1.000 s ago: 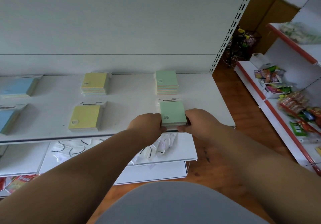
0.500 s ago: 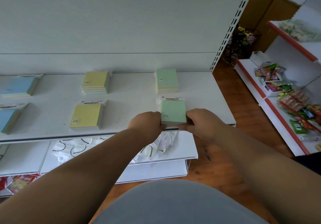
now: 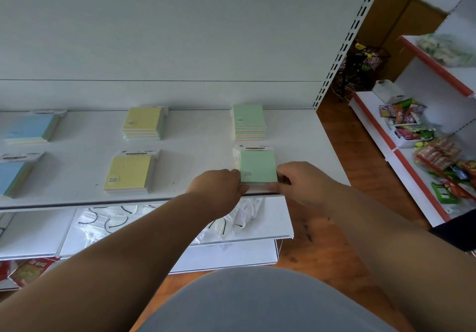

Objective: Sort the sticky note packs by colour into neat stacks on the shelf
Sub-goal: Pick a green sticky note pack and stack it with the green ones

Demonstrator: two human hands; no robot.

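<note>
A green sticky note pack (image 3: 257, 165) lies near the front edge of the white shelf (image 3: 195, 148). My left hand (image 3: 219, 184) grips its left side and my right hand (image 3: 301, 179) grips its right side. Behind it stands a stack of green packs (image 3: 248, 121). Two yellow stacks sit in the middle, one at the back (image 3: 143, 123) and one at the front (image 3: 128, 170). Blue packs lie at the far left, back (image 3: 29, 128) and front (image 3: 13, 177).
Below the shelf, a lower shelf (image 3: 273, 223) holds clear plastic bags. To the right, across a wooden floor (image 3: 360, 166), stands a red-trimmed rack of snack packets (image 3: 422, 135). A perforated upright (image 3: 342, 45) ends the shelf's back panel.
Both hands with the green pack have shifted slightly toward the shelf's back; they still hold its two sides. The other stacks have not moved.
</note>
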